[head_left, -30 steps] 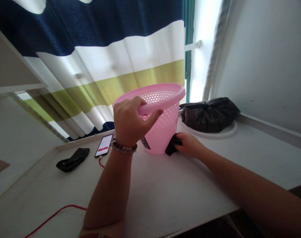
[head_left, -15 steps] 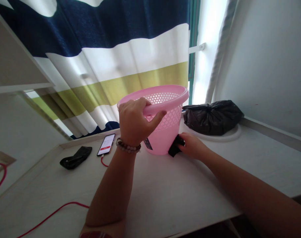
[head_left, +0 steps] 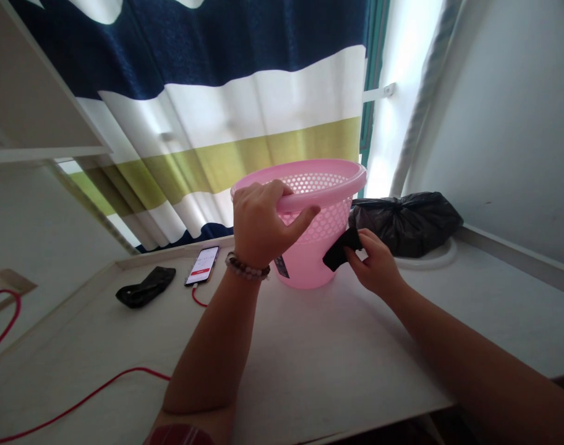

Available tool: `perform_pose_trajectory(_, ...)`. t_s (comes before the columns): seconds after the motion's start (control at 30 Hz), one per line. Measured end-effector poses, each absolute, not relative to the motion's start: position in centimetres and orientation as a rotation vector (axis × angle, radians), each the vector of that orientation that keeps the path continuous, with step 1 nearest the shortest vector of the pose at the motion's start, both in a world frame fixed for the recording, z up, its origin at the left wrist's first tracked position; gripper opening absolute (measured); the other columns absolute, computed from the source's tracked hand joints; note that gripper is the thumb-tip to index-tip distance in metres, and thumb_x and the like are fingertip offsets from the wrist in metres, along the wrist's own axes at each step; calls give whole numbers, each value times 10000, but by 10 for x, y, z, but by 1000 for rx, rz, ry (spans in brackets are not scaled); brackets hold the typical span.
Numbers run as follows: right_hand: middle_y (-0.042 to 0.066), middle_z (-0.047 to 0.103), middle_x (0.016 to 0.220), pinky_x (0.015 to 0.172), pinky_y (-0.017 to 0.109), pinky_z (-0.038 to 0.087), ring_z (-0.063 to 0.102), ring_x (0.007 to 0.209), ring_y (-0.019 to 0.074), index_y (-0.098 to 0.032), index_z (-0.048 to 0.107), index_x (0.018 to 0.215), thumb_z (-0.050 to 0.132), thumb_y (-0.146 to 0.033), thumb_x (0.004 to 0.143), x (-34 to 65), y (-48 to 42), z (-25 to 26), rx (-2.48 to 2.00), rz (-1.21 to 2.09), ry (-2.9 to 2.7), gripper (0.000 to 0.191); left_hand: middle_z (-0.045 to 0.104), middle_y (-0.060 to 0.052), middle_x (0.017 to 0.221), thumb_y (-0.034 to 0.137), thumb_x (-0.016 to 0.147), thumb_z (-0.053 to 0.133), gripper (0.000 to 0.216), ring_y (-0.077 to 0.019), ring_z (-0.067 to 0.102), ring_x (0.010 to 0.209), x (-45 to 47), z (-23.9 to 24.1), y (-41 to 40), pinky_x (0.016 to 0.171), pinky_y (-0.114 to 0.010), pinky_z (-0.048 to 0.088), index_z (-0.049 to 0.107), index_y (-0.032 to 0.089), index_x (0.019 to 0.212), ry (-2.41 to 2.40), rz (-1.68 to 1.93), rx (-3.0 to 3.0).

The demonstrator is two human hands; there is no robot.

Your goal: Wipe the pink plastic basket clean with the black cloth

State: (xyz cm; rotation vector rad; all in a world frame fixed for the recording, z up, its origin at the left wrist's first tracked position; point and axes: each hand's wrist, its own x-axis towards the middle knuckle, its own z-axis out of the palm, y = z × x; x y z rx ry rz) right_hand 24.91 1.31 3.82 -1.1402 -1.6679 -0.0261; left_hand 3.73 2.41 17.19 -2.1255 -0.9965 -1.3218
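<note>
A pink plastic basket [head_left: 305,266] with a perforated upper wall stands upright on the white tabletop. My left hand [head_left: 266,216], wearing a bead bracelet, grips its near-left rim, thumb outside. Between the thumb and fingers of my right hand [head_left: 375,262] is a small folded black cloth [head_left: 340,249], which looks soft. It is at the basket's lower right side; whether it touches the wall I cannot tell. A dark label [head_left: 281,267] shows on the basket, partly behind my left wrist.
Left of the basket lie a phone [head_left: 202,266] on a red cable [head_left: 124,372] and a folded black plastic bag [head_left: 145,287]. A full black bag [head_left: 412,225] rests on a round white lid [head_left: 430,262] at right. A striped curtain [head_left: 263,99] hangs behind.
My right hand has lifted the black cloth a little from the basket's base up along its side. The left hand keeps its hold on the rim. The view has shifted slightly.
</note>
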Motion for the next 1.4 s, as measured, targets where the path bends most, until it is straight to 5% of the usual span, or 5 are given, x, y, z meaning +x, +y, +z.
perform_pose_trajectory(0.4, 51, 635, 742, 657, 283, 400, 562, 725, 201, -197, 641, 723, 642, -194, 647, 246, 26, 8, -1482, 263, -2025, 76, 576, -13, 711, 570, 731, 577, 367, -199, 522, 742, 37, 171, 26, 792, -378, 369, 514, 210, 763, -973, -1310, -2113)
perform_pose_trajectory(0.9, 32, 485, 785, 679, 303, 404, 479, 734, 175, -211, 463, 751, 504, -218, 787, 254, 10, 45, -1118, -77, -1626, 56, 507, -14, 652, 552, 810, 478, 357, -181, 480, 687, 27, 170, 36, 726, -363, 367, 477, 215, 693, -931, -1415, -2138)
perform_pose_trajectory(1.17, 44, 625, 701, 541, 265, 328, 532, 607, 160, -185, 609, 714, 583, -277, 709, 253, 22, 17, -1625, 258, -2041, 96, 489, -15, 640, 563, 805, 480, 369, -176, 462, 669, 22, 171, 43, 693, -360, 364, 486, 214, 686, -961, -1395, -2142)
perform_pose_trajectory(1.4, 47, 633, 660, 519, 258, 334, 537, 583, 159, -179, 639, 695, 572, -294, 737, 247, 16, 20, -1632, 271, -2041, 139, 514, -19, 670, 530, 802, 511, 333, -186, 483, 715, 22, 169, 46, 757, -384, 390, 508, 214, 695, -936, -1437, -2140)
